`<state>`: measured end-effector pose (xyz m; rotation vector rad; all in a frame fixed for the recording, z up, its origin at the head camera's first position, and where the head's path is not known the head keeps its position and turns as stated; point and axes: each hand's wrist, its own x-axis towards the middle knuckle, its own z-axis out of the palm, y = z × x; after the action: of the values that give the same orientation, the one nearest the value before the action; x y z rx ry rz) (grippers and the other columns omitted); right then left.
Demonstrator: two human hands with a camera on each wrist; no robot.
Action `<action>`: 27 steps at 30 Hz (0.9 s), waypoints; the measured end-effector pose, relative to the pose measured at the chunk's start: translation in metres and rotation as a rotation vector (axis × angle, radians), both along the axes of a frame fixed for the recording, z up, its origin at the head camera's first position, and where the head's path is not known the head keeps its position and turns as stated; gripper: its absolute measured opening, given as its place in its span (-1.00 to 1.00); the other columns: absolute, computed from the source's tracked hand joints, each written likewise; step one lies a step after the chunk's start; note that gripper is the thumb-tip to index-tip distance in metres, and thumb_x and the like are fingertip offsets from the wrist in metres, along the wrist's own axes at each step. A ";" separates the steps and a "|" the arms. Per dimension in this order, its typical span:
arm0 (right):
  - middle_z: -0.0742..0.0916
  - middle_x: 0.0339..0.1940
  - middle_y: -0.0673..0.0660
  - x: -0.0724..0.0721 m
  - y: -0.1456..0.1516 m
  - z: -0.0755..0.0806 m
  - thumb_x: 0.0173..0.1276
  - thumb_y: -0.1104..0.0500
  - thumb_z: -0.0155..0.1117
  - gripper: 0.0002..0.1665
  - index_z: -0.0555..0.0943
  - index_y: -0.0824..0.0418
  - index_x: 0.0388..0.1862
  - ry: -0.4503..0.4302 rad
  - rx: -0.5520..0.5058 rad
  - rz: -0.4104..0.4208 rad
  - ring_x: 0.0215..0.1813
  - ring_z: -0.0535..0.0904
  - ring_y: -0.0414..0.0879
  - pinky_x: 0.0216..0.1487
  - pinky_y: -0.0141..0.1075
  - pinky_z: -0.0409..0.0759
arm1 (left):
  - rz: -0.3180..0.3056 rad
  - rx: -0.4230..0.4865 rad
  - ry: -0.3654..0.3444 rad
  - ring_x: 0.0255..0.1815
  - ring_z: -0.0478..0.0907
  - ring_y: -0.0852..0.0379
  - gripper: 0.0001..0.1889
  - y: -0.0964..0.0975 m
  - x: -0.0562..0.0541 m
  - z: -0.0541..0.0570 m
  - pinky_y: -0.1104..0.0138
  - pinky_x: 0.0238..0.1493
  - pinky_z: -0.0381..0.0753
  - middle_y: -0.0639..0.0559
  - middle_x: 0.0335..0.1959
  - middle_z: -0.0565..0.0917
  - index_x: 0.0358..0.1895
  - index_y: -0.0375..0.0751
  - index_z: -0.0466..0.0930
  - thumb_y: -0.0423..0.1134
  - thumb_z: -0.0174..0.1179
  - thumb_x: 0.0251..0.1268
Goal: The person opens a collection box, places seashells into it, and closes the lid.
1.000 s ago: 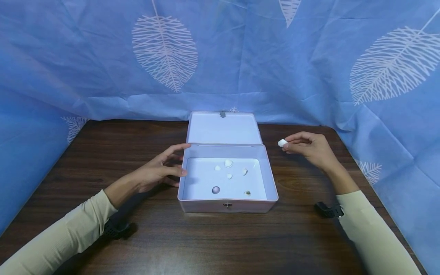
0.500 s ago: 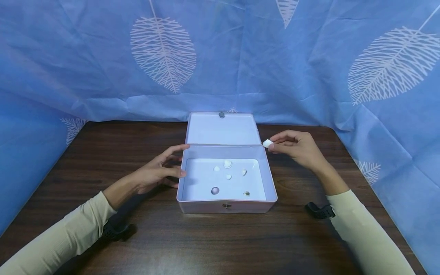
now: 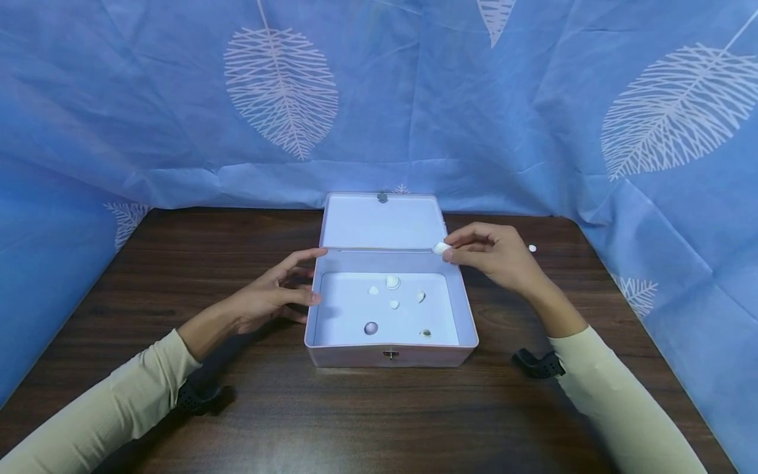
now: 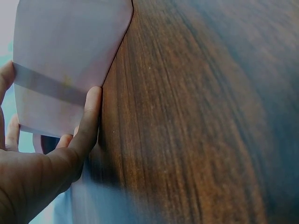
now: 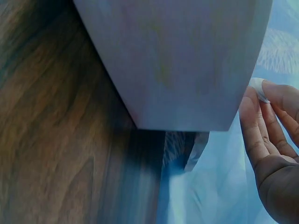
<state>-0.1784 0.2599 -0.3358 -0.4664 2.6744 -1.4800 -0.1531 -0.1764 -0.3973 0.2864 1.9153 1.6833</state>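
An open pale metal box [image 3: 391,357] stands on the table, its lid [image 3: 381,220] tipped back. On its floor lie several small shells, among them a large white shell [image 3: 393,282], a purplish round shell [image 3: 370,328] and a brown-and-white shell [image 3: 426,333]. My left hand [image 3: 269,293] rests against the box's left side, fingers spread, fingertips touching wall and rim; the left wrist view shows this hand [image 4: 56,154] along the outer wall. My right hand [image 3: 494,257] pinches a white shell [image 3: 441,248] over the back right corner of the box; the right wrist view shows the shell [image 5: 258,88] between thumb and fingers.
A small white piece [image 3: 532,248] lies on the dark wooden table [image 3: 379,421] just beyond my right hand. Blue cloth [image 3: 379,99] with white leaf prints hangs behind and beside the table.
My right hand has moved left with the white shell, from beside the box to over its back right corner. A small white piece behind it has come into view. My left hand stays put.
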 end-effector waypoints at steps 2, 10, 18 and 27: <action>0.90 -0.02 0.12 0.001 -0.004 0.001 0.50 0.10 0.64 -0.68 0.86 0.21 0.13 -0.009 0.008 0.008 -0.06 0.85 -0.24 0.01 -0.36 0.83 | 0.002 0.001 -0.002 0.63 0.35 -0.51 -0.01 0.000 0.000 0.000 -0.09 0.18 0.86 -0.31 0.82 -0.01 0.87 0.35 0.03 -0.18 0.44 0.57; 0.89 0.01 0.25 0.000 -0.017 -0.002 0.52 0.15 0.62 -0.73 0.86 0.22 0.11 -0.014 0.029 0.058 -0.07 0.83 -0.19 -0.03 -0.29 0.80 | 0.006 0.004 -0.003 0.64 0.34 -0.53 -0.01 -0.001 0.000 -0.002 -0.10 0.17 0.86 -0.31 0.82 -0.02 0.86 0.34 0.05 -0.18 0.45 0.55; 0.89 0.02 0.23 -0.001 -0.021 -0.006 0.52 0.15 0.61 -0.67 0.84 0.29 0.15 -0.006 0.035 0.088 -0.06 0.84 -0.19 -0.04 -0.33 0.80 | 0.007 0.000 -0.001 0.63 0.34 -0.53 -0.01 -0.001 -0.001 -0.002 -0.10 0.17 0.86 -0.31 0.81 0.00 0.86 0.35 0.05 -0.19 0.44 0.56; 0.93 -0.09 0.08 0.002 -0.011 -0.005 0.54 0.13 0.60 -0.67 0.84 0.30 0.13 -0.038 -0.017 0.052 -0.07 0.89 -0.16 0.03 -0.23 0.87 | 0.011 -0.012 -0.010 0.64 0.33 -0.52 -0.04 0.000 -0.002 -0.002 -0.10 0.18 0.86 -0.29 0.81 0.01 0.85 0.39 0.06 -0.22 0.41 0.58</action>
<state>-0.1762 0.2488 -0.3409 -0.5004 2.6024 -1.4829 -0.1548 -0.1763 -0.3991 0.2631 1.9218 1.6767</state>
